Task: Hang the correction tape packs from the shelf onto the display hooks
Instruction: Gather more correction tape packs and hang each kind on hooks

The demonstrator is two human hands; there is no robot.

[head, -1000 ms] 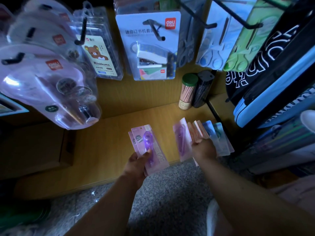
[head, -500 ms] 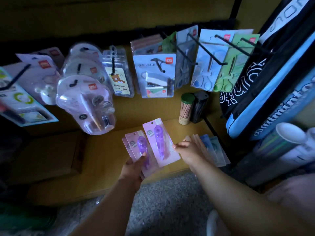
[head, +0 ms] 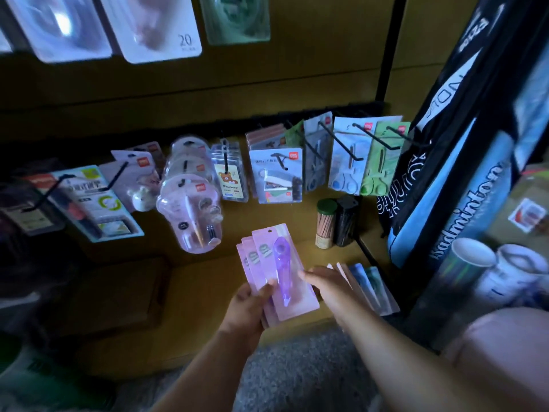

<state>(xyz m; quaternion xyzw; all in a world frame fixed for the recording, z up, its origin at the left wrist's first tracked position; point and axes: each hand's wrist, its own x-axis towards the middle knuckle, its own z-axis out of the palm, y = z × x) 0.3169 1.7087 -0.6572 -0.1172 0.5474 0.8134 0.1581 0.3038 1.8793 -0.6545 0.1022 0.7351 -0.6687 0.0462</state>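
Head view. My left hand (head: 248,307) grips a fanned stack of purple packs (head: 279,272) by the lower end, thumb across the front card. The stack tilts up and to the left. The front pack shows a violet dispenser under a clear blister and a hang hole at its top edge. At least three cards are visible in the fan.

My right hand (head: 329,288) is flat and open, fingers extended. Its fingertips lie at the right edge of the front pack; contact cannot be confirmed. It grips nothing.

More packs (head: 371,283), blue and pale ones, lie fanned on the shelf (head: 193,292) just to the right of my right hand, partly hidden by it.

Behind the stack, a pencil tub (head: 325,224) with a green lid and a black tub (head: 346,221) stand on the shelf, side by side.

On the back panel, black hooks (head: 341,144) carry a stapler pack (head: 277,176), scissors packs (head: 359,162) and a bear card pack (head: 230,178). A badminton bag (head: 457,203) hangs on the right.
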